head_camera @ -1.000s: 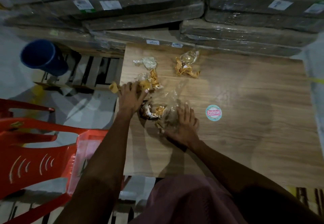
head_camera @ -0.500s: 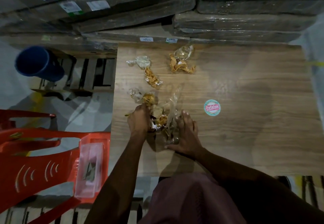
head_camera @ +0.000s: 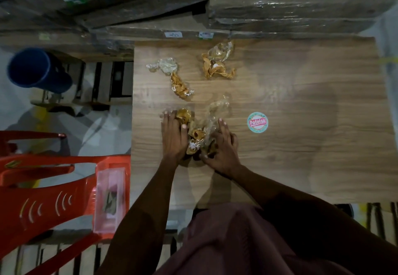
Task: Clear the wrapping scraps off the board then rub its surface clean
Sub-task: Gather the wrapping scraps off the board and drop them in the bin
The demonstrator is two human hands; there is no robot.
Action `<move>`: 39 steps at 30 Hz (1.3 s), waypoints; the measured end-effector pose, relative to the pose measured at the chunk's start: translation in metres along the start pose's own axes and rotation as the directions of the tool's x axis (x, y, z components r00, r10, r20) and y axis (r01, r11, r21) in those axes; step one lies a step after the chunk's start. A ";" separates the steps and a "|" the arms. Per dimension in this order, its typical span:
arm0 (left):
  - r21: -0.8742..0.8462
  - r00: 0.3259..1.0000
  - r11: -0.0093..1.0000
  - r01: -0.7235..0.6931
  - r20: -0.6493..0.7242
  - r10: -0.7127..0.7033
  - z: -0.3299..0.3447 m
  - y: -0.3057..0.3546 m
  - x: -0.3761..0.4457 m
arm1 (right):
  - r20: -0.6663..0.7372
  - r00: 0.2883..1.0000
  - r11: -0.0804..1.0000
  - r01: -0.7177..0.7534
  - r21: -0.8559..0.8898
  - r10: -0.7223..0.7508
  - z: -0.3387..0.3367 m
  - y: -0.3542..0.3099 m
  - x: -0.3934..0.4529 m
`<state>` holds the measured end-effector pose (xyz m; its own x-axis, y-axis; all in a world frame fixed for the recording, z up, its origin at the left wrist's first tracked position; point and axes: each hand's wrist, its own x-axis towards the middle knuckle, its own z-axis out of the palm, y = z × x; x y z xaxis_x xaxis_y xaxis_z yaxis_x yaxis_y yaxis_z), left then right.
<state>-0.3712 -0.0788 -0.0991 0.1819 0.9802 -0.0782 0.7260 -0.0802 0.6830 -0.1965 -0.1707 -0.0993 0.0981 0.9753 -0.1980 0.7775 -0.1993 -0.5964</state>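
Wrapping scraps (head_camera: 195, 133), crumpled clear film tangled with golden-brown tape or paper, lie in three clumps on the board (head_camera: 301, 158). The nearest clump sits toward the board's left edge, about midway between its far and near edges, with a loose tail of clear film trailing off toward the far edge. The left hand (head_camera: 173, 140) lies flat beside and partly over it, fingers spread. The right hand (head_camera: 221, 149) closes in from the other side, fingers curled into the film, apparently bunching it; whether it has a firm pinch cannot be told. Both hands seem to be raking this clump together, so clearing looks barely begun and rubbing has not started.

The likely slip is that the slick, springy film squirts out between the palms, or its tail tears free and stays behind. Sticky tape could also cling to the surface or to the fingers.

Two more clumps wait near the far edge: a pale film-and-tape twist (head_camera: 172, 76) toward the far left corner, and a tan bundle (head_camera: 218, 64) just right of it. A round sticker (head_camera: 257, 122) sits flat on the wood, right of the hands.

Off the board's left edge stand a red plastic chair (head_camera: 49, 188) and a blue bucket (head_camera: 34, 70). Wrapped flat packs (head_camera: 301, 14) are stacked beyond the far edge.
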 end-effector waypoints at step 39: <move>-0.900 0.978 0.413 -0.140 -0.191 -0.085 -0.060 0.195 -0.059 | -0.386 0.842 0.462 0.191 0.866 0.376 -0.113 -0.152 -0.060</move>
<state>-0.2808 -0.1413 0.0823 -0.0104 0.9999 0.0040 -0.3227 -0.0072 0.9465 -0.2508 -0.1877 0.0913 0.6147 0.7835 -0.0909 -0.1602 0.0111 -0.9870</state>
